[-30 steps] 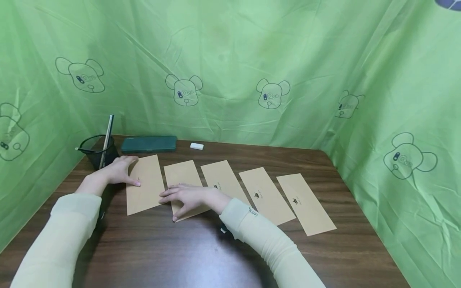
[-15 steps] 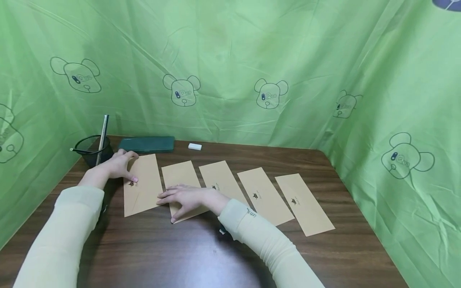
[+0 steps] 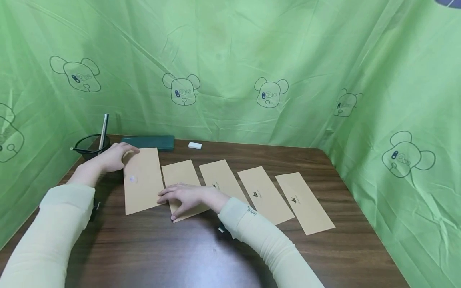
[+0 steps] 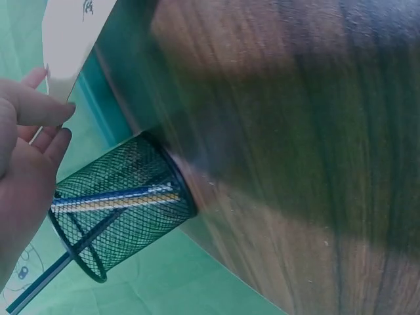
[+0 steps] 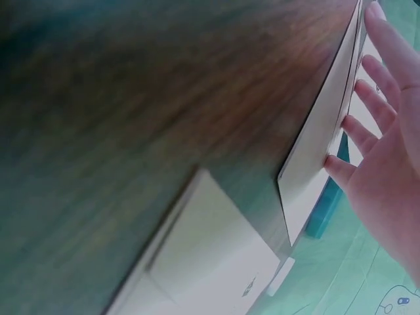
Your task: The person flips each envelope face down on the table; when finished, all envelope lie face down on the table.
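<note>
My left hand (image 3: 113, 157) pinches the left edge of the leftmost brown paper envelope (image 3: 144, 176), near its far corner. In the left wrist view the thumb and fingers (image 4: 58, 141) close on that envelope (image 4: 73, 46), its edge raised off the table. In the head view the thumb is hidden. My right hand (image 3: 189, 196) rests with spread fingers on the second envelope (image 3: 181, 172). Its fingertips (image 5: 333, 161) touch the envelope surface in the right wrist view. Further right lie a third envelope (image 3: 223, 176) and others (image 3: 266, 196) in a slanted row, printed with small dark logos.
A black mesh pen cup (image 4: 131, 210) holding pens stands just left of my left hand. Behind the envelopes lie a dark teal case (image 3: 155, 142) and a white eraser-like block (image 3: 195, 145). Green cloth (image 3: 230, 80) hangs around the wooden table (image 3: 162, 252).
My left hand has moved slightly up and left, and the leftmost envelope's far edge has risen, overlapping the teal case's front. The thumb and the envelope's logo have gone from view. My right hand stays put.
</note>
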The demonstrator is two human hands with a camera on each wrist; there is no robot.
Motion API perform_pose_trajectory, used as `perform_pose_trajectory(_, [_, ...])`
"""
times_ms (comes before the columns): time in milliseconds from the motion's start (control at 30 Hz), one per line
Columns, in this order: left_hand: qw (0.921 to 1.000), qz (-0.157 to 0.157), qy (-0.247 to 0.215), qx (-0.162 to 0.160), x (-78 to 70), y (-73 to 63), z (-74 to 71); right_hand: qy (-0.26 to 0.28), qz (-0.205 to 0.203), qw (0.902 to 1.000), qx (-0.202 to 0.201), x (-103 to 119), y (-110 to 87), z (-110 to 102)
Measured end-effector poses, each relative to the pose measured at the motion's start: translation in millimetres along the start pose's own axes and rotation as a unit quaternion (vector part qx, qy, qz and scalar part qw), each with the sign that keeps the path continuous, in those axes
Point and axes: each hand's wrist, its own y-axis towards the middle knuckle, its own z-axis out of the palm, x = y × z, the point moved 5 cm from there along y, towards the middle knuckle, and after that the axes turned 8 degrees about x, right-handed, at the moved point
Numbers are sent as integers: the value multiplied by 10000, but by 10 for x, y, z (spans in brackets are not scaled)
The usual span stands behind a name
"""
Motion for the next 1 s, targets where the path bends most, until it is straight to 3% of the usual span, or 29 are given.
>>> perform_pose_trajectory(233, [9991, 275, 124, -298, 6, -19, -127, 417, -15, 9989, -192, -8, -24, -33])
perform_pose_trajectory(633, [9948, 372, 170, -928, 39, -88, -268, 1277, -22, 9897, -651, 83, -3, -127])
perform_pose_trajectory(733, [9940, 352, 117, -1029, 26, -85, -308, 1561, -192, 9830, -946, 130, 17, -174])
perform_pose_trajectory(867, [9943, 289, -60, -1026, 4, -65, -341, 2157, -434, 9658, -1372, 170, 15, -233])
perform_pose_trajectory(1000, [9948, 117, -357, -949, -6, -52, -355, 2428, -416, 9543, -1690, 172, -20, -275])
